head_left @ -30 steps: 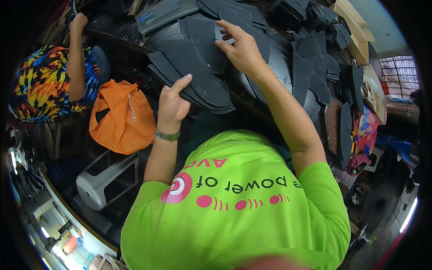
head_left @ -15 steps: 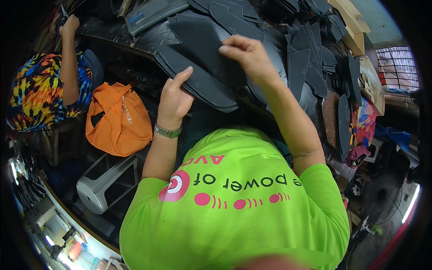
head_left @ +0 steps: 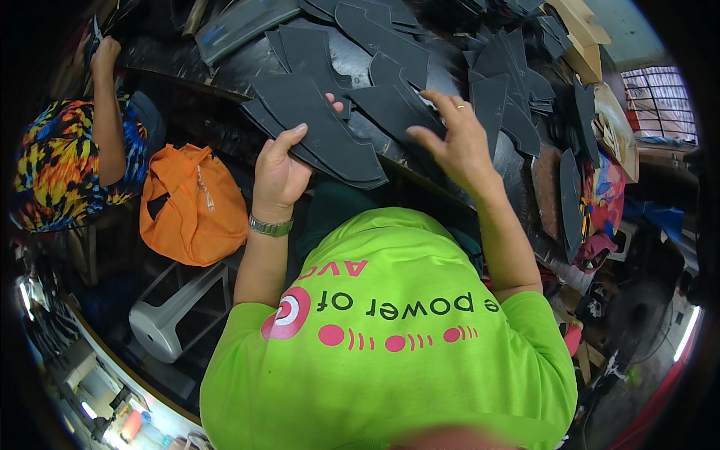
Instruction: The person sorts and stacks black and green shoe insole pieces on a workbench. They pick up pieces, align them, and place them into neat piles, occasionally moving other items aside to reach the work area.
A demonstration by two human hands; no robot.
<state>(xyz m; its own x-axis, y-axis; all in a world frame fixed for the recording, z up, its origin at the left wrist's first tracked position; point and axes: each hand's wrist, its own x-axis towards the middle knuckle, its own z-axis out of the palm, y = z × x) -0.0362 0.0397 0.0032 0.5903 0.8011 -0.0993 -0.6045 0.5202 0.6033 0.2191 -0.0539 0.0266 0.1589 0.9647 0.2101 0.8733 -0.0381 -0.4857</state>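
Observation:
My left hand [head_left: 283,174] grips a small stack of dark, curved flat cut pieces [head_left: 319,139] at its near left edge. The thumb lies on top and fingertips show past the far edge. The stack is tilted above the table's front edge, its sheets slightly fanned. To the right, my right hand [head_left: 465,142] is open, thumb and fingers apart, at the right end of another dark cut piece [head_left: 394,112] lying on the table. Whether the fingertips still touch that piece cannot be made out. More cut pieces [head_left: 304,56] lie just beyond the stack.
Overlapping piles of dark pieces [head_left: 517,94] cover the right of the dark table [head_left: 172,56], with a cardboard box [head_left: 577,41] behind. A clear flat case [head_left: 244,30] lies far left. An orange bag [head_left: 195,210] and grey stool [head_left: 161,322] stand left, near a co-worker's arm [head_left: 111,135] and scissors [head_left: 97,34].
My right hand held a dark piece raised over the stack; now its fingers are apart, farther right and lower. A piece lies beside it on the table. The left hand keeps its stack.

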